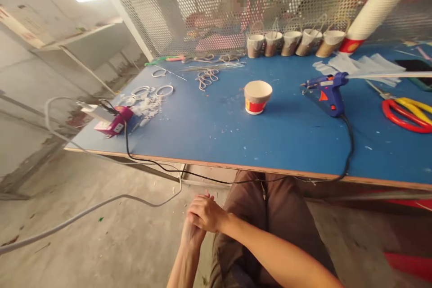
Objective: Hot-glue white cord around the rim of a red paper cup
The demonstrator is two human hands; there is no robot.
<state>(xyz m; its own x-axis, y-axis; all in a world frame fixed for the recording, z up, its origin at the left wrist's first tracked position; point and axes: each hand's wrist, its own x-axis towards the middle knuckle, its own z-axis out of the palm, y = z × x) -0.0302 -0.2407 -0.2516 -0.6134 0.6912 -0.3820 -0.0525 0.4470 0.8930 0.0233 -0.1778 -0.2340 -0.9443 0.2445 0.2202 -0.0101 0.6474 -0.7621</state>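
Note:
Both hands are held together below the table's front edge, beside my left thigh. My right hand (207,212) is closed over my left hand (194,233), its fingers wrapped across the back of it. Most of the left fingers are hidden under the right hand, and no object shows in either. On the blue table (209,130) ahead stands a small paper cup (258,98) with a red band and a beige wrap round its upper part. To its right a blue hot glue gun (329,92) rests with its trigger facing left.
Wrapped cups with cord handles (274,44) line the back, beside a leaning stack of paper cups (378,13). Red-and-yellow-handled scissors (407,114) lie far right. A pink power strip (114,120) sits left, near white rings (164,91). A black cord (189,172) hangs along the front edge.

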